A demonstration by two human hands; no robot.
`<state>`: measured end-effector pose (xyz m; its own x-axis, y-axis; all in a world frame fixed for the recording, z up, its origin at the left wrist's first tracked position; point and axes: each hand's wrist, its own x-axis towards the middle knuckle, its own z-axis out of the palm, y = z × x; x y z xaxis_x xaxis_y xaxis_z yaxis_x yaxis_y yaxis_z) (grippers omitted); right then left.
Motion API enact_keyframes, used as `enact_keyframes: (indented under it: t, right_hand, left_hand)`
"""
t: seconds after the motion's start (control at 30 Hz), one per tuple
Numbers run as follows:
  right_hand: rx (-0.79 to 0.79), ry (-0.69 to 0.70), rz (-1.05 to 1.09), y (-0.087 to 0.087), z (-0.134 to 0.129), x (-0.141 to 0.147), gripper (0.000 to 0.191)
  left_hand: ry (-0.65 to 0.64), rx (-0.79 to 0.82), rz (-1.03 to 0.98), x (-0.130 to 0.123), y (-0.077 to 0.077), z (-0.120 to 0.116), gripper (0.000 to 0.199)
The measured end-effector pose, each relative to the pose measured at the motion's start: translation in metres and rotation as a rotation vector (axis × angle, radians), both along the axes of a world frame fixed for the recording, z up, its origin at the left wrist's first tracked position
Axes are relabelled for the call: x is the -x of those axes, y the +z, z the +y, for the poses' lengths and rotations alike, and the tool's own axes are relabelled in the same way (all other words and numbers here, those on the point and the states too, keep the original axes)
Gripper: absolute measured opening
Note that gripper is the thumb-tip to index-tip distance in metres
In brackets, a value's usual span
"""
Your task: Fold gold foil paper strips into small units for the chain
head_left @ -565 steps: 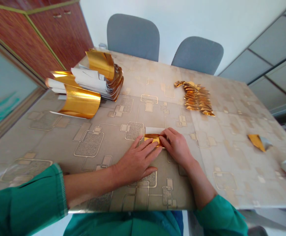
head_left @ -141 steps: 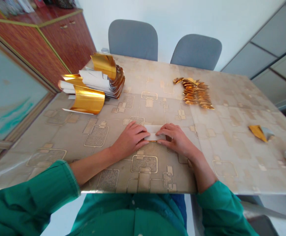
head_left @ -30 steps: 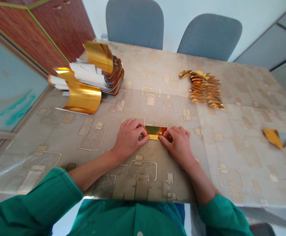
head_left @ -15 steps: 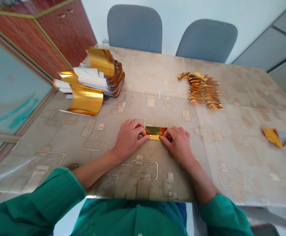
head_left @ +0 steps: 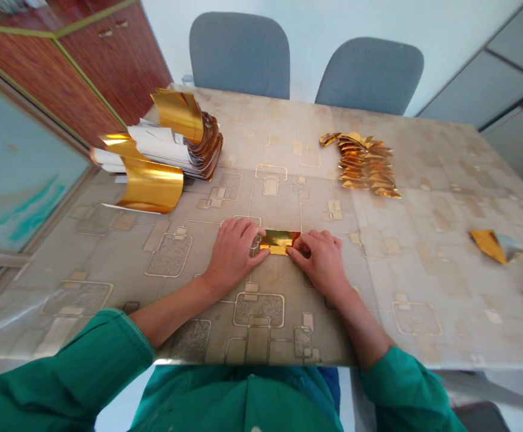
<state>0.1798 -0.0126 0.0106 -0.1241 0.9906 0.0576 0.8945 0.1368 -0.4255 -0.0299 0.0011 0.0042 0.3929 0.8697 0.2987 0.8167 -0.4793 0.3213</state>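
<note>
Your left hand (head_left: 233, 255) and right hand (head_left: 319, 263) pinch the gold strip (head_left: 279, 240) at both ends, probably keeping it straight. It's near the front edge of the table (head_left: 423, 252).

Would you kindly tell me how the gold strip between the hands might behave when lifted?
The gold strip would probably feel light, as it looks like thin sheet. It may hold its crease, since a fold seems to run along its near edge. Its glossy face could prove slightly slippery.

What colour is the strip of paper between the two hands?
The paper strip is shiny gold on its visible side, seen in the head view.
</note>
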Motion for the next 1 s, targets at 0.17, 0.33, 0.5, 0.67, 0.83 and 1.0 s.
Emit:
enact_keyframes:
  t: [0.17, 0.33, 0.5, 0.67, 0.83, 1.0]
  right_hand:
    - [-0.008, -0.006, -0.007, 0.0, 0.0, 0.0, 0.02]
    - [-0.006, -0.009, -0.033, -0.002, 0.0, 0.0, 0.02]
    - [0.018, -0.023, 0.049, -0.002, 0.001, -0.003, 0.014]
    - [0.029, -0.033, 0.123, -0.004, 0.001, -0.007, 0.012]
    - [0.018, -0.031, 0.086, -0.005, 0.001, -0.006, 0.014]
    - [0.022, -0.031, 0.098, -0.005, 0.002, -0.007, 0.015]
  left_hand:
    - [-0.299, -0.179, 0.145, -0.011, -0.004, -0.018, 0.03]
    - [-0.331, -0.059, 0.268, -0.015, -0.005, -0.031, 0.061]
    - [-0.348, -0.016, 0.278, -0.004, -0.005, -0.029, 0.07]
    - [-0.432, 0.033, 0.264, 0.006, -0.013, -0.021, 0.073]
    - [-0.473, 0.068, 0.245, 0.011, -0.015, -0.018, 0.078]
    - [-0.482, 0.062, 0.255, 0.013, -0.014, -0.018, 0.08]
